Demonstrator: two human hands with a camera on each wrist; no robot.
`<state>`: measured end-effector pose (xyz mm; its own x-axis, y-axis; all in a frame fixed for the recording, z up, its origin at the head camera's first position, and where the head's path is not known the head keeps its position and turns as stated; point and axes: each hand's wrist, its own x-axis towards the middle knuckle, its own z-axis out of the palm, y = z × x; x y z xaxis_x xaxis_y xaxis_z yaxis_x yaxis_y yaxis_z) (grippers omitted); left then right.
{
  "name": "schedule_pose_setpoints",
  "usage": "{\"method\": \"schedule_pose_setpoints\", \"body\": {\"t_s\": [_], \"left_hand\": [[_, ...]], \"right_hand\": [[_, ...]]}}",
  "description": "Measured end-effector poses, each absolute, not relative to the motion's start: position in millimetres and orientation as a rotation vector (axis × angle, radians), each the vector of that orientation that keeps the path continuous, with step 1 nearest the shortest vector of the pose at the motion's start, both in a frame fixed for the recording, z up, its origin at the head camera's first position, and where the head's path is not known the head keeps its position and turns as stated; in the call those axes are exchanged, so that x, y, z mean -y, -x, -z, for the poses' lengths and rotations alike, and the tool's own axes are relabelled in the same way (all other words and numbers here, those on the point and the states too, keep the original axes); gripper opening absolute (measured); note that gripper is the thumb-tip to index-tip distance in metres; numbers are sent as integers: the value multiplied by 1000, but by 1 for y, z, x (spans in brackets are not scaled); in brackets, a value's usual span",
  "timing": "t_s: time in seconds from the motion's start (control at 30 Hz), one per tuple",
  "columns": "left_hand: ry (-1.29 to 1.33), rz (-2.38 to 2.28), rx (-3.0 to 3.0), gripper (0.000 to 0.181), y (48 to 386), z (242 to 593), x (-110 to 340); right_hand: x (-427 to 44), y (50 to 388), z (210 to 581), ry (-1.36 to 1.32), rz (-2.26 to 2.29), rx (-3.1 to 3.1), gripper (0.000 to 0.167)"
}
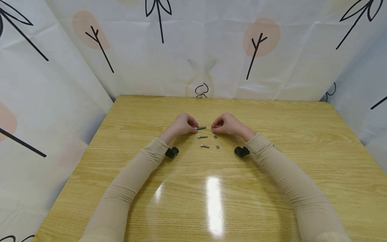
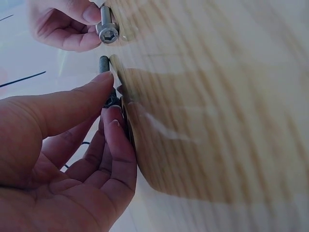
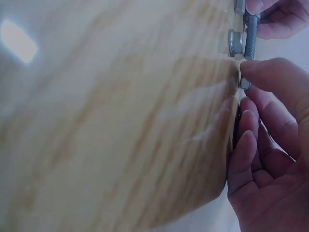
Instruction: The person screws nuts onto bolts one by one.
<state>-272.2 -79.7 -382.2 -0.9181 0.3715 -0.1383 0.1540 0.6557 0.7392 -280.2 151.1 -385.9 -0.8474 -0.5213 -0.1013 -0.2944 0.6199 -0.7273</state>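
Thumb and fingers of my left hand (image 1: 182, 124) pinch the head end of a socket-head bolt (image 1: 201, 127); its threaded shank points right, toward the other hand. My right hand (image 1: 228, 124) pinches a small hex nut (image 3: 245, 83), mostly covered by the fingertips. A gap separates bolt tip and nut. Closer to the person lie two more bolts, one (image 1: 203, 137) behind the other (image 1: 205, 146), both with heads to the left. To their right are two loose nuts, a farther one (image 1: 215, 136) and a nearer one (image 1: 217, 147).
The hands work low over a glossy wooden table (image 1: 169, 208). A patterned white cloth (image 1: 181, 60) hangs behind it and at both sides. Black wrist-worn devices, one left (image 1: 172, 152) and one right (image 1: 242, 152), sit under the forearms near the loose hardware.
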Motion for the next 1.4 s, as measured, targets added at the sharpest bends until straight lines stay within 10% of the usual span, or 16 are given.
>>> {"method": "schedule_pose_setpoints", "body": {"t_s": [0.93, 1.4], "left_hand": [[-356, -1660, -2208, 21, 272, 367, 85], [-448, -1997, -2050, 25, 254, 339, 73]], "right_hand": [[-168, 273, 373, 408, 1751, -2203, 33], [-167, 250, 350, 409, 2347, -1642, 11]]}}
